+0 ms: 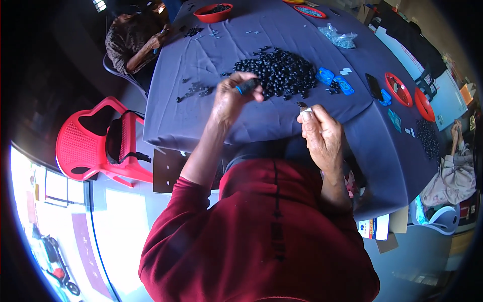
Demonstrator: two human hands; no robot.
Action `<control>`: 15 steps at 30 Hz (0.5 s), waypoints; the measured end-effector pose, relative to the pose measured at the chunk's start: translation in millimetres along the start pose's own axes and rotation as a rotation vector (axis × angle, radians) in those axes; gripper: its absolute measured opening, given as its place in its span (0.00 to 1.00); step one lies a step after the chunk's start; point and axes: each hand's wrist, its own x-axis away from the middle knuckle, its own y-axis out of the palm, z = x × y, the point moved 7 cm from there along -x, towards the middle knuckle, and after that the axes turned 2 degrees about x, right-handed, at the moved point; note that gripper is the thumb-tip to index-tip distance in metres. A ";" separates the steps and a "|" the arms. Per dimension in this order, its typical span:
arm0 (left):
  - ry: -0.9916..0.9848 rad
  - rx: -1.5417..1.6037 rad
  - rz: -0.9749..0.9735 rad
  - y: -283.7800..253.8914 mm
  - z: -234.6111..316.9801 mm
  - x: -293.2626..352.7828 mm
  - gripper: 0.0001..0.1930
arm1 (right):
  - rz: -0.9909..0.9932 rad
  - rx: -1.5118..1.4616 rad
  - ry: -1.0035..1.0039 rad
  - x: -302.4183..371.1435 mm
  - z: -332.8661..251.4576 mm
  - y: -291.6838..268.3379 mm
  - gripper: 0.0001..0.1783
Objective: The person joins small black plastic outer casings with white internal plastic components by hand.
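My left hand (229,100) hovers over the near edge of a heap of shiny black beads (282,73), its fingers curled. Along those fingers lies a short black cylinder (248,86) with a blue band at one end; whether it is gripped or worn on a finger is unclear. To the right of the heap's near side, my right hand (322,133) pinches a small dark piece (302,106) between thumb and finger. Something white wraps the tip of that pinch. Loose black pieces (196,90) are scattered left of my left hand.
A grey-blue cloth (196,126) covers the table. Blue plastic cases (326,76), a phone (374,86), red trays (398,89) and a clear bag (338,38) lie to the right. A red bowl (214,13) stands far left. Two people sit at the table; a red chair (103,141) is left.
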 end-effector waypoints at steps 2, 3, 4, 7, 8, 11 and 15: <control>0.342 -0.505 0.249 -50.7 21.7 -10.2 0.04 | 0.022 -0.001 -0.002 -0.1 1.8 -3.1 0.15; 0.458 -0.978 0.391 -70.2 36.3 -4.6 0.03 | 0.022 -0.001 0.021 -0.6 2.0 -2.5 0.15; 0.562 -1.453 0.526 -86.0 47.5 1.3 0.03 | 0.018 -0.005 0.023 -0.7 3.7 -0.7 0.15; 0.314 -1.721 0.776 -179.5 37.6 8.5 0.03 | -0.035 0.009 -0.011 -1.8 4.5 11.8 0.15; 0.310 -1.720 0.770 -178.2 37.4 8.6 0.03 | -0.033 0.011 -0.005 -2.1 6.1 11.0 0.15; 0.296 -1.871 0.719 -172.1 35.6 7.9 0.04 | -0.053 0.067 -0.019 -2.7 7.0 11.7 0.15; 0.265 -1.943 0.686 -162.3 24.0 8.9 0.11 | -0.053 0.029 0.000 -1.8 8.9 11.7 0.15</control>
